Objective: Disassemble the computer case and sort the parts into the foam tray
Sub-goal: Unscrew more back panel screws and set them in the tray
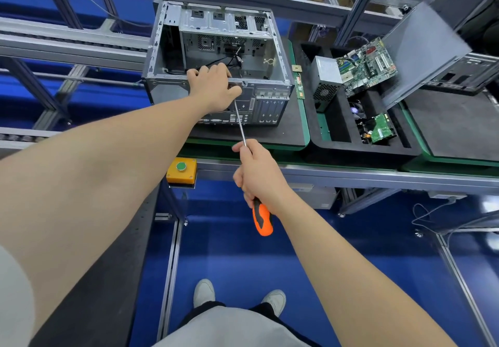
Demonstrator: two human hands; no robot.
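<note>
The right hand (260,173) is clamped around the orange-and-black handle of a long screwdriver (262,219), forefinger stretched up the shaft, probably to aim the tip; the shaft runs toward 12 o'clock and its tip meets the rear panel of the computer case (216,49) right beside the left thumb. The left hand (213,90) has its fingers curled over the case's upper rear edge, gripping it, seemingly to brace the shell against the push of the tool and guard the screw. The case stands open and mostly gutted on the bench (270,136), a few loose cables inside. At 3 o'clock from it lies the black foam tray (340,144), already holding a power supply (325,79), a motherboard (370,65) propped on edge, and a drive (380,130) in separate pockets, with a grey side panel (421,54) leaning at its far side. I judge a rear screw is being worked loose
</note>
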